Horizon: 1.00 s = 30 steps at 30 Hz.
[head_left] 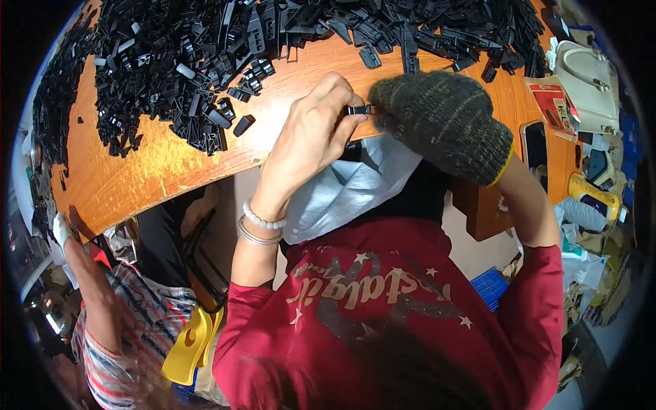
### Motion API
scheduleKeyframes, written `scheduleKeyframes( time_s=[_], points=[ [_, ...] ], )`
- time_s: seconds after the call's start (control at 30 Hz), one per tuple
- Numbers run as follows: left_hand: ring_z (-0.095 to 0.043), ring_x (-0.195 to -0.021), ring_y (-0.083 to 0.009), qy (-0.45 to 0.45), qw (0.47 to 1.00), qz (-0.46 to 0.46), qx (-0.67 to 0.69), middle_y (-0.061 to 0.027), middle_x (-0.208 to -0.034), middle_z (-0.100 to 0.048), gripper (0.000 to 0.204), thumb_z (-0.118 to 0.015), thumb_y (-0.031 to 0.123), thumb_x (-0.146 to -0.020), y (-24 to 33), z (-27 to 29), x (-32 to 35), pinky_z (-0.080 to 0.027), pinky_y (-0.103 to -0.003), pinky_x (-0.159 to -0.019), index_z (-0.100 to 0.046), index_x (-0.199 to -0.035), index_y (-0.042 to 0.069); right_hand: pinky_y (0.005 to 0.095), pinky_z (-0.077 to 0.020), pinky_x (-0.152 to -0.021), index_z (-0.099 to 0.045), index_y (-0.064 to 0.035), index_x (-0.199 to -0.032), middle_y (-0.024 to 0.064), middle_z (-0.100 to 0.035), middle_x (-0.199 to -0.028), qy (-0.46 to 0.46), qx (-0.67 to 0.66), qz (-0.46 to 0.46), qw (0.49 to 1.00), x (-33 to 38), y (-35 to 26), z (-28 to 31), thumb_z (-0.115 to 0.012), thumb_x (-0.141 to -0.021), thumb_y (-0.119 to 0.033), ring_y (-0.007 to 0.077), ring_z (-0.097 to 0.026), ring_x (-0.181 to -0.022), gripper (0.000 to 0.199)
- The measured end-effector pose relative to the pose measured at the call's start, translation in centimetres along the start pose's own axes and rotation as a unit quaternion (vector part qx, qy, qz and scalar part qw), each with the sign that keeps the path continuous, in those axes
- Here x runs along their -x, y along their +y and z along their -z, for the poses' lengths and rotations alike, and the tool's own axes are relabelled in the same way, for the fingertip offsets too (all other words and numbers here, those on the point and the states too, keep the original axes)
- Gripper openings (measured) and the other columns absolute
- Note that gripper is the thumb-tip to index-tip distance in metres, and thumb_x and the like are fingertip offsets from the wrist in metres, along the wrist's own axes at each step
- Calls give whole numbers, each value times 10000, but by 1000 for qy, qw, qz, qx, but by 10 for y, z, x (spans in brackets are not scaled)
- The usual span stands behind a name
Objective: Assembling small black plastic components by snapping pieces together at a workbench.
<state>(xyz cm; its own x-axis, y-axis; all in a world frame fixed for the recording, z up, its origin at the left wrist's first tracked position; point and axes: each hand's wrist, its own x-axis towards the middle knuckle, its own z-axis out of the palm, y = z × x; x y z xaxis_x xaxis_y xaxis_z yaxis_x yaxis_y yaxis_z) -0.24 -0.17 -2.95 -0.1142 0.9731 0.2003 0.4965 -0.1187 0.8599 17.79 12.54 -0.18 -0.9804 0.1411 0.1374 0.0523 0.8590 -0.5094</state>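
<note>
A small black plastic part (pixel 358 110) is held over the table's near edge, between my two hands. My left hand (pixel 311 130), bare and wearing a bead bracelet and a bangle, pinches its left end between thumb and fingers. The right hand (pixel 437 119) wears a dark knitted glove with a yellow cuff. Its fingers are closed at the part's other end, and the glove hides their exact grip. Below the hands a pale cloth (pixel 355 188) lies across my lap.
Heaped black plastic pieces (pixel 205 55) cover the far side of the wooden table (pixel 157 160). At the right are a phone (pixel 534 145), a red packet (pixel 552 102) and a white handbag (pixel 589 75). A co-worker (pixel 130 301) in a striped top sits at lower left, beside a yellow plastic object (pixel 188 348).
</note>
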Motion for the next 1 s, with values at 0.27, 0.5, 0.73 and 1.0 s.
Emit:
scheduleKeyframes(
  time_s=[0.27, 0.5, 0.73, 1.0],
  points=[
    [-574, -748, -388, 13, 1000, -28, -3, -166, -851, -516, 135, -643, -38, -755, -2, -1, 0, -455, -438, -660, -526, -817, -66, 408, -497, -765, -634, -63, -1017, 128, -649, -989, -21, 128, 48, 990, -18, -18, 7, -588, -837, -213, 260, -631, -891, 239],
    [-567, -779, -407, 2, 1000, -18, -23, -187, -871, -515, 115, -618, -28, -771, -1, -1, 0, -459, -446, -678, -523, -826, -63, 394, -520, -700, -649, -102, -927, 94, -674, -892, 33, 225, 99, 969, -27, -27, 6, -653, -799, -237, 247, -661, -824, 186],
    [-570, -816, -411, 42, 996, -68, -50, -185, -886, -544, 154, -652, 6, -771, -3, -5, 3, -464, -444, -725, -559, -871, -67, 403, -563, -718, -655, -89, -974, 110, -682, -934, -186, 269, -61, 943, -53, -43, 22, -667, -823, -280, 256, -686, -828, 243],
    [-631, -691, -240, 101, 993, 30, -44, -130, -866, -589, 154, -661, 50, -823, 7, 1, 28, -478, -368, -590, -593, -940, -22, 285, -536, -767, -628, -71, -1135, 84, -653, -1034, 155, 164, 62, 972, 15, -19, -17, -612, -869, -152, 203, -659, -882, 279]
  ],
)
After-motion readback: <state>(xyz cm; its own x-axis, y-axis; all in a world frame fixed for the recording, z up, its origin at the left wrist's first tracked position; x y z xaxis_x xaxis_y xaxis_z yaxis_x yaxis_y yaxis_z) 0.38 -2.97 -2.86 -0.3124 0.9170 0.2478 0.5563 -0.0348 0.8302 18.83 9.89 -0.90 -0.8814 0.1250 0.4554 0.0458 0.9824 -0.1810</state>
